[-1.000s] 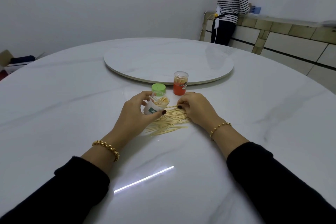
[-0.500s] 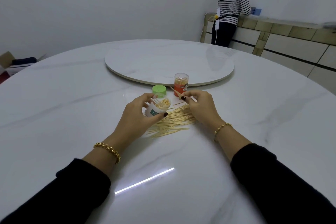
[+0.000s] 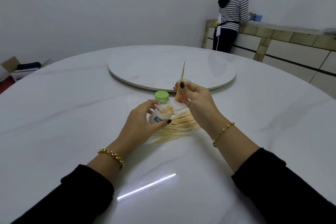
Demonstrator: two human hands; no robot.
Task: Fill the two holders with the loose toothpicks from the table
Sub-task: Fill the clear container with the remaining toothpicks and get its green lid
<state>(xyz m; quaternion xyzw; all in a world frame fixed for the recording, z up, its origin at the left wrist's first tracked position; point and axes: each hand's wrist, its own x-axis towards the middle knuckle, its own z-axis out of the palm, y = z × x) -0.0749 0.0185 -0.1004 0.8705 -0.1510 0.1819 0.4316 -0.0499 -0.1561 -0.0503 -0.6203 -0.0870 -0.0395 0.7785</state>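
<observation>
I see black sleeves, a chunky gold chain bracelet at the left hand, a finer gold bracelet at the right hand, dark-polished nails.

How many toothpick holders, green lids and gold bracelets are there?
Clear plastic toothpick holders: 2, one white-labelled, one orange
Round green plastic lid: 1
Gold chain bracelets: 2, left wrist, right wrist
Total: 5

Plain white walls; tiled counter at right.
</observation>
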